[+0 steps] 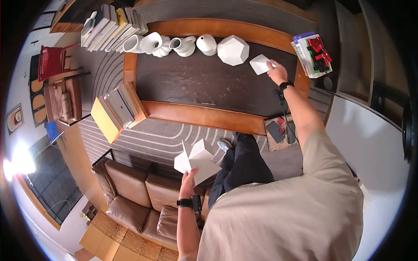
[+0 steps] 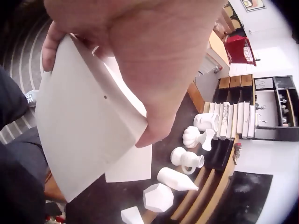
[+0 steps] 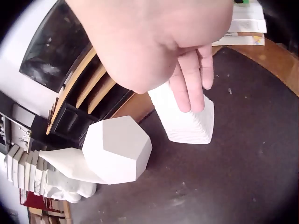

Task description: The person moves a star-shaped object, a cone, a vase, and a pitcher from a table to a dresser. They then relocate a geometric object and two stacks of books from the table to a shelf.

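My left hand (image 1: 188,183) grips a white geometric model (image 1: 204,169) made of flat faces and blocks meeting at angles, held up over the rug near the sofa. In the left wrist view the thumb and fingers span one pale panel (image 2: 88,121) of it, with a small dark spot on its face. At the table's far right end, my right hand (image 1: 277,73) grips a white tapered block (image 1: 259,65). Its side shows fine ridges (image 3: 191,128) in the right wrist view, where several fingers lie along it and the thumb is hidden. Left of it sits a white faceted polyhedron (image 1: 233,50).
A white bottle-shaped vase (image 1: 206,45), a pitcher (image 1: 183,46) and other white vases line the dark table's (image 1: 183,82) far side. Books (image 1: 311,54) with a red and black object on top stand right; more books (image 1: 117,111) stand left. A brown sofa (image 1: 130,187) is below.
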`<state>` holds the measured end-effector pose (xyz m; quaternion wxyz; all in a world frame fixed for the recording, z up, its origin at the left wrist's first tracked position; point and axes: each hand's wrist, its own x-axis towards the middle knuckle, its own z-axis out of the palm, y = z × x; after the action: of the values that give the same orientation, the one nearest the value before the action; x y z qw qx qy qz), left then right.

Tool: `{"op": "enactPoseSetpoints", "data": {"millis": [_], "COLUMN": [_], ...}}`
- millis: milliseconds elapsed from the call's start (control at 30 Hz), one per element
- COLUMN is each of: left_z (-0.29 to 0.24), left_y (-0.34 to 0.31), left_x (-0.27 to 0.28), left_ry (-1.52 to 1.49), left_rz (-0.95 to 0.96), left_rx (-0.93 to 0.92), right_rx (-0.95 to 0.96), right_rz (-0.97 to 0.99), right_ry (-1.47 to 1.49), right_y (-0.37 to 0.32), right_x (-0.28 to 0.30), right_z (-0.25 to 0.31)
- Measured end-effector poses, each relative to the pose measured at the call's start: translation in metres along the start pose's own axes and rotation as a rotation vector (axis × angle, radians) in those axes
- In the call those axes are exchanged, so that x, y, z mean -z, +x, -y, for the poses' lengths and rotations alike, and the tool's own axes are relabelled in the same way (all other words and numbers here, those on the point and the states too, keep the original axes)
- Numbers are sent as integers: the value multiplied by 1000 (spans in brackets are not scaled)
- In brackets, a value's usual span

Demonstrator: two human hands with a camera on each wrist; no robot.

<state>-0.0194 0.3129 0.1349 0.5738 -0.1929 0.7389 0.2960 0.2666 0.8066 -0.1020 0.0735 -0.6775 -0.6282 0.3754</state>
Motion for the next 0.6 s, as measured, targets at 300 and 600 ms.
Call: {"op": "enactPoseSetpoints", "data": {"millis": [300,600], "left_z": [-15,-43], "left_y": [5,13], "left_x": [4,35], "left_ry": [67,65], "left_rz": [38,269], "left_rx": [-17,-189], "right_rx": [-427,-445], "right_rz": [299,336], "right_ry": [767,968], "right_y": [-167,-348], "right_x": [30,74], "right_z": [9,53]}}
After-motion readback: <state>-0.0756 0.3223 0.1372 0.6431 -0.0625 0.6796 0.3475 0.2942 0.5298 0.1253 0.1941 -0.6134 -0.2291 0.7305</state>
